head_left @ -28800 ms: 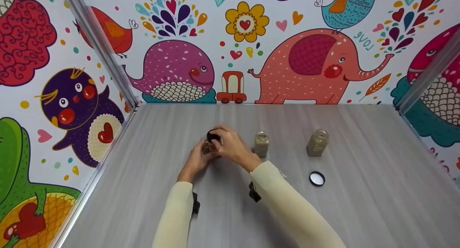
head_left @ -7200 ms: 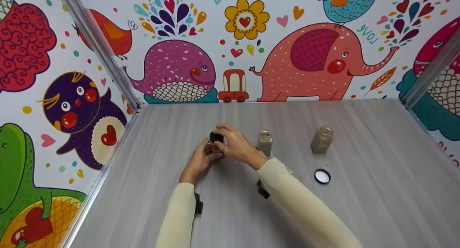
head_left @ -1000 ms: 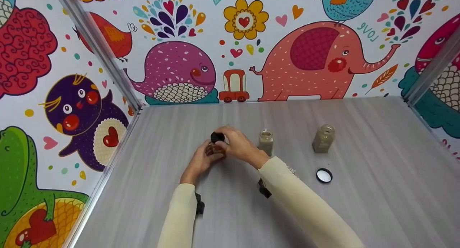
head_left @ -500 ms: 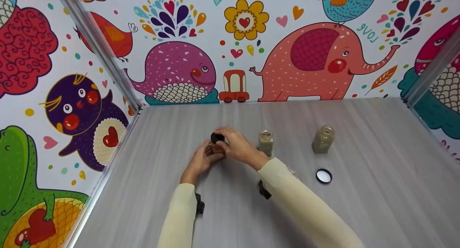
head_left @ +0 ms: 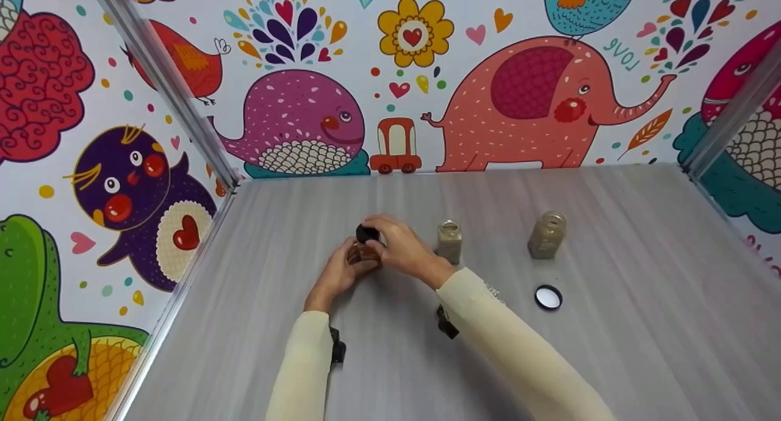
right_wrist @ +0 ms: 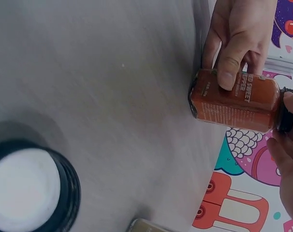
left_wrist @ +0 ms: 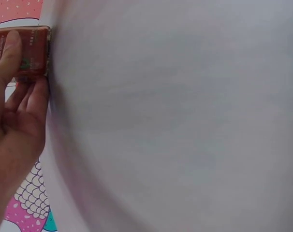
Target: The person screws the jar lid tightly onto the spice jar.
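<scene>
A square glass spice jar (right_wrist: 260, 99) of red-orange powder, its label reading "sweet pepper", stands on the table left of the other jars. My left hand (head_left: 335, 274) grips its body, thumb across the label in the left wrist view. On its neck sits a black lid (head_left: 366, 233), which my right hand (head_left: 403, 247) holds between thumb and fingers. Part of the jar's body (left_wrist: 35, 50) is hidden behind my left hand's fingers.
Two lidless glass jars of greenish-grey powder, a nearer one (head_left: 449, 244) and a farther one (head_left: 548, 237), stand to the right. A loose black lid (head_left: 548, 298) lies white inside up. Printed panels (head_left: 293, 122) border the grey table (head_left: 256, 238).
Both hands keep the same hold on the jar and its lid. The head view has shifted slightly; the other jars and the loose lid stay in place.
</scene>
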Demonstrator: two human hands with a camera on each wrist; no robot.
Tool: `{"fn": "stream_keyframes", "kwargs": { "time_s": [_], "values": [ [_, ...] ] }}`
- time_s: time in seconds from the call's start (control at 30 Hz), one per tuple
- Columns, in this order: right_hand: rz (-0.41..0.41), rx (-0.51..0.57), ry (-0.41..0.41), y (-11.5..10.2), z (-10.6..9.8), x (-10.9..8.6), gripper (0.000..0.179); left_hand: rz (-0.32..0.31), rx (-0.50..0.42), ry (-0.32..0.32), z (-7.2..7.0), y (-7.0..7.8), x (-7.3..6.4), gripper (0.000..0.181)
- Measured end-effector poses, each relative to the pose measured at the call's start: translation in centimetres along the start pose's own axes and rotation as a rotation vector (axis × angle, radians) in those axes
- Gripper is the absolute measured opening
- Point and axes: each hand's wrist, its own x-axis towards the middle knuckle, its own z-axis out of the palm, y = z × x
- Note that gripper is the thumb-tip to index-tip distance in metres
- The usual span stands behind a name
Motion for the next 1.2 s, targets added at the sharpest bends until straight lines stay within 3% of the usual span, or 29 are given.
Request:
{"fn": "stream_keyframes", "kwargs": {
  "time_s": [0.2, 0.97, 1.2],
  "values": [
    [0.012, -0.012, 0.011, -0.22, 0.12, -0.04, 0.038, 0.003, -0.005, 0.007, -0.10, -0.04, -0.01, 0.052],
    [-0.060, -0.062, 0.038, 0.14, -0.06, 0.16, 0.038, -0.001, 0.004, -0.003, -0.06, -0.13, -0.02, 0.049],
    [-0.021, -0.059, 0.000, -0.06, -0.01, 0.19, 0.039, 0.015, 0.006, 0.001, 0.01, -0.11, -0.05, 0.053]
  ]
}}
